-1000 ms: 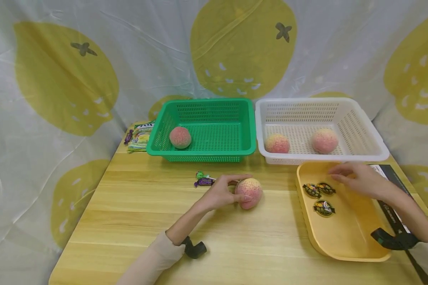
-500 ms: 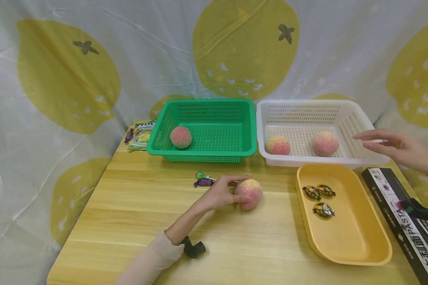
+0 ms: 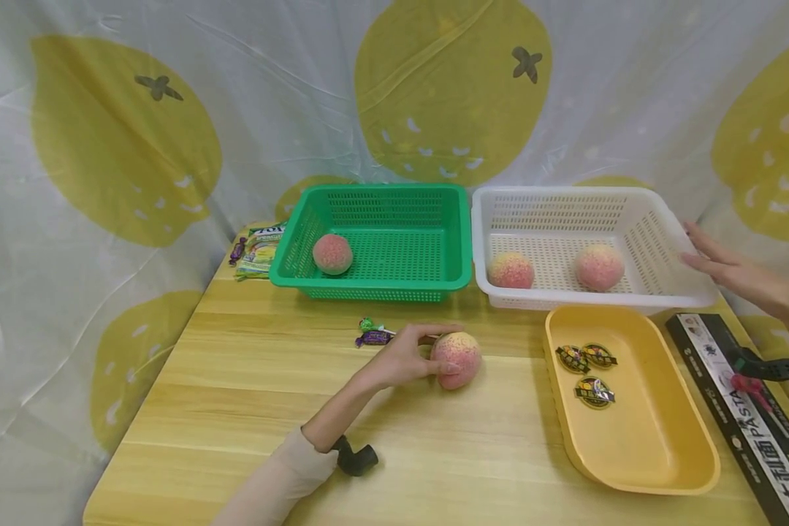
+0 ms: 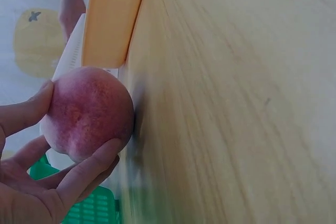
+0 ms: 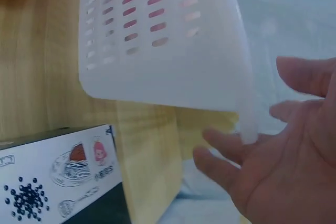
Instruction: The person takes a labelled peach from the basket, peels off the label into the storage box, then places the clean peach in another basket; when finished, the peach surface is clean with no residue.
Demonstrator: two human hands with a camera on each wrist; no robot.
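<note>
My left hand (image 3: 408, 356) grips a pink and yellow peach (image 3: 458, 359) at the middle of the wooden table, thumb on one side and fingers on the other. The left wrist view shows the same peach (image 4: 89, 113) close over the wood. At the far right, my right hand (image 3: 739, 270) is at the right end of the white basket (image 3: 595, 299), its fingers loosely extended. In the right wrist view the fingers (image 5: 223, 169) lie right at the basket's rim. Two peaches sit in the white basket, among them one peach (image 3: 600, 267) on the right.
A green basket (image 3: 371, 283) holding one peach (image 3: 332, 254) adjoins the white one. A yellow tray (image 3: 638, 438) with several round black stickers (image 3: 595, 392) stands before it, beside a black pasta box (image 3: 730, 394). Wrapped candies (image 3: 375, 336) lie left of centre; a snack packet (image 3: 260, 252) lies further back.
My right hand has left the yellow tray, rising back and to the right until it is at the white basket's right end. My left hand keeps its hold on the peach, nearly unmoved.
</note>
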